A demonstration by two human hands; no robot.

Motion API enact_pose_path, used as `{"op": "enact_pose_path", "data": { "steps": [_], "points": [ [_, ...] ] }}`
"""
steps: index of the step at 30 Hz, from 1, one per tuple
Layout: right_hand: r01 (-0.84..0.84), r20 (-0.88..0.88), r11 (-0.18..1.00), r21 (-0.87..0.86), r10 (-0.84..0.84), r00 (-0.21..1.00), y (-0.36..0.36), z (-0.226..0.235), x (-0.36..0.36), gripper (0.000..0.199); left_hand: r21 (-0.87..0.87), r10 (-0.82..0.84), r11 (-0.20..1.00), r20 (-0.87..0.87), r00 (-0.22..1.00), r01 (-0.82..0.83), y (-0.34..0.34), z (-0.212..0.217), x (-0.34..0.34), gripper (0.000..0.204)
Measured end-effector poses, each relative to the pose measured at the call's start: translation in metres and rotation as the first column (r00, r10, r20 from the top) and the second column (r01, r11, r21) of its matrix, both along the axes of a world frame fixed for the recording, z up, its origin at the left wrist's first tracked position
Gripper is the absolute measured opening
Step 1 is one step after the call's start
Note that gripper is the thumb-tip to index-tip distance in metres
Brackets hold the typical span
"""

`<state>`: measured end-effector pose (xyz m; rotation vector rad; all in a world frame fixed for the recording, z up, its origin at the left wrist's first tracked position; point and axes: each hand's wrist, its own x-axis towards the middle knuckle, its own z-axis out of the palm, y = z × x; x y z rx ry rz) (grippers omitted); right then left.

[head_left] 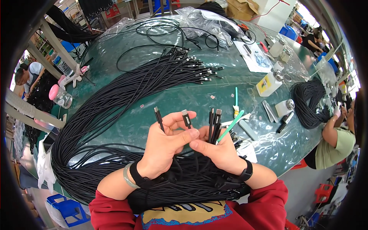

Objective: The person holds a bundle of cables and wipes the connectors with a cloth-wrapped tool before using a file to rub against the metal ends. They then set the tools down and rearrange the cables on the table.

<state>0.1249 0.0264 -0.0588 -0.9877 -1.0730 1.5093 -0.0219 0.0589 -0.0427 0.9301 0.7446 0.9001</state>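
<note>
Black cables with metal-tipped USB-type plugs are in both hands, held up over the near table edge. My left hand [163, 147] is closed, pinching one cable plug [186, 119] between thumb and finger, while a second cable plug [158, 119] sticks up between its fingers. My right hand [218, 151] grips several upright cable plugs [216, 124] together with a thin green stick [232, 125] slanting up to the right. The two thumbs nearly meet. Under my wrists lies the near part of a thick black cable bundle [99, 101], which curves left and away to its many plug ends.
Right of my hands lie tweezers [269, 111], a marker [285, 122], a small bottle [285, 107] and a larger white bottle [269, 83]. A coiled cable bundle [310, 103] sits near a co-worker [335, 142] at the right. A pink-lidded jar [60, 96] stands left.
</note>
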Motion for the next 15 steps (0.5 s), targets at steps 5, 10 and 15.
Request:
{"op": "enact_pose_path", "data": {
  "steps": [5,10,15],
  "points": [
    [-0.154,-0.096,0.987,-0.055,0.148,0.984,0.001,-0.0019,0.0067,0.014,-0.087,0.018,0.996,-0.01,1.0,-0.019,0.0012,0.0062,-0.0017,0.033],
    [-0.211,-0.12,0.966,-0.151,0.194,0.974,0.0028,0.0042,0.0091,0.015,-0.103,-0.031,0.994,0.043,0.999,0.036,-0.0013,0.0066,-0.003,0.034],
    [-0.128,-0.129,0.981,-0.145,0.109,0.986,0.0017,0.0066,0.0025,0.011,-0.119,-0.081,0.989,0.077,0.994,0.09,-0.0028,0.0112,-0.0046,0.037]
  ]
}}
